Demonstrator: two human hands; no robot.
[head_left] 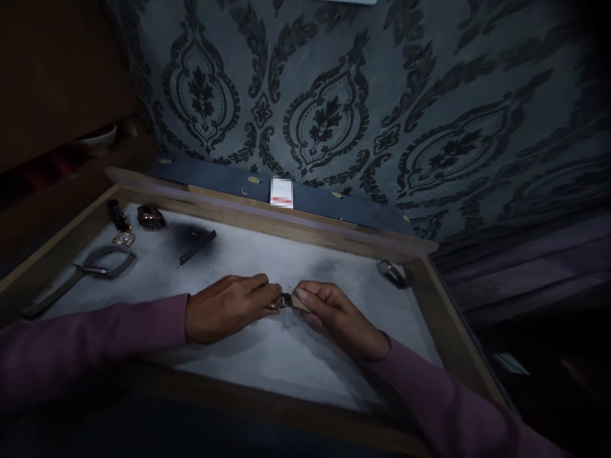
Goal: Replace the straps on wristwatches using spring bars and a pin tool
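Over the middle of a wooden tray [305, 224] with a white floor, both hands meet at one small wristwatch [285, 300]. My left hand [229, 306] closes its fingers on the watch's left end, hiding much of it. The dark strap shows between the hands. With thumb and fingers pinched, my right hand [337, 312] holds a small tan, cloth-like piece [300, 301] against the strap's right end. Whether that piece is cloth or part of the strap, I cannot tell.
At the tray's left lie a grey-strapped watch [109, 262], a gold-cased watch [123, 238], a coiled dark watch [151, 217] and a thin dark bar [198, 247]. Another watch [391, 273] lies at the right. A white box [282, 192] stands behind the rim, before the patterned wall.
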